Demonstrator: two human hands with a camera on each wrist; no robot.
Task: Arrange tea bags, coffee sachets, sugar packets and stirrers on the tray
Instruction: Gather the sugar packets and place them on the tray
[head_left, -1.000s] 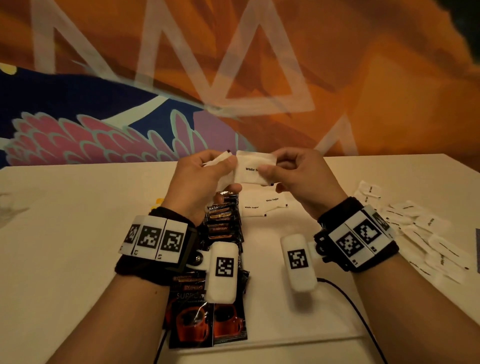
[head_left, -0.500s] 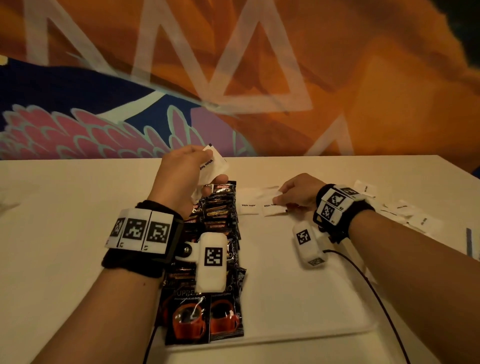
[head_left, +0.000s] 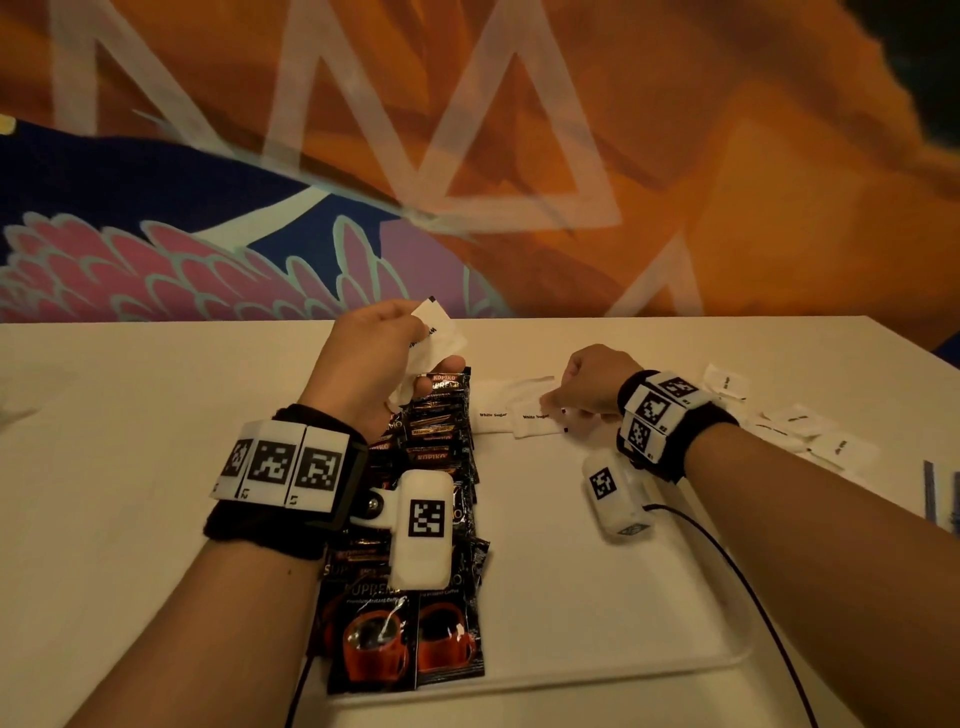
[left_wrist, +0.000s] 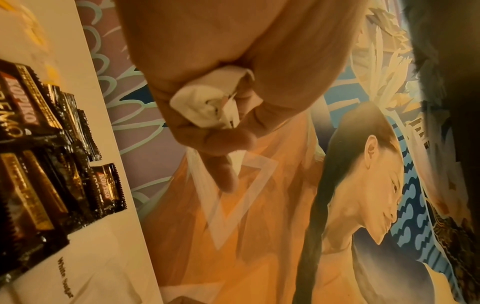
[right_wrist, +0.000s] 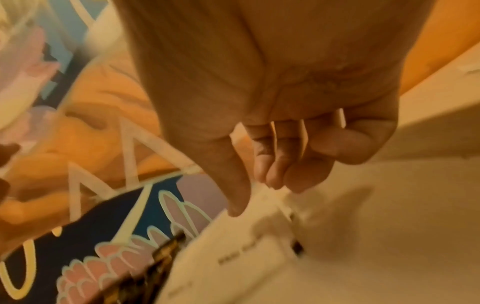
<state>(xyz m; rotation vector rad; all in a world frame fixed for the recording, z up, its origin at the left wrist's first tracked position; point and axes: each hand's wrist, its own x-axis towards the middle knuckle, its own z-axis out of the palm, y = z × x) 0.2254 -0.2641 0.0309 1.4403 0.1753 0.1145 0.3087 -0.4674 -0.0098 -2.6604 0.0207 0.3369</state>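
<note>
My left hand (head_left: 423, 358) is raised over the far end of the tray and grips a small bunch of white sugar packets (head_left: 435, 332); the left wrist view shows the sugar packets (left_wrist: 207, 102) crumpled inside the curled fingers (left_wrist: 221, 139). Below it, black coffee sachets (head_left: 436, 436) lie in an overlapping row down the left side of the white tray (head_left: 597, 623). My right hand (head_left: 556, 402) is low at the tray's far end. Its curled fingers and thumb pinch the edge of a sugar packet (head_left: 535, 418) lying beside another packet (head_left: 491, 413). The wrist view shows that hand (right_wrist: 257, 193) on the packet (right_wrist: 246, 242).
Several loose sugar packets (head_left: 789, 421) lie scattered on the table right of the tray. A blue-edged item (head_left: 935, 493) pokes in at the right edge. A black cable (head_left: 727, 561) crosses the tray's right part. A painted wall stands behind the table.
My right hand took one sugar packet from the bunch held up by both hands and lowered it onto the tray beside the others. The left hand stayed raised with the rest.
</note>
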